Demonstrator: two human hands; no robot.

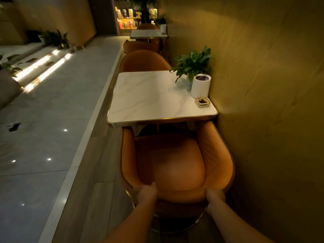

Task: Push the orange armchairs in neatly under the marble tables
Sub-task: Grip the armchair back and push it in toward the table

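Head camera, looking down: a person's left hand (pixel 146 192) and right hand (pixel 214 196) each grip the top rim of an orange armchair (pixel 175 163) at its backrest, fingers curled over the edge. The armchair faces a white marble bench (pixel 149 99) with a gold rim; the front tips of its arms sit just under the near edge, while most of the seat lies out in the open. The pushing-in step appears to be under way, and the next move likely calls for a straight, even shove from both hands, keeping the armchair's right side off the wall (pixel 271 85) just beside it. On the bench's far right corner stand a leafy plant (pixel 192 64), a white cylinder (pixel 200 86) and a small ashtray (pixel 201 102). Beyond is a second armchair (pixel 145 61), and a glossy tiled floor (pixel 43 128) runs along the left in dim amber light.
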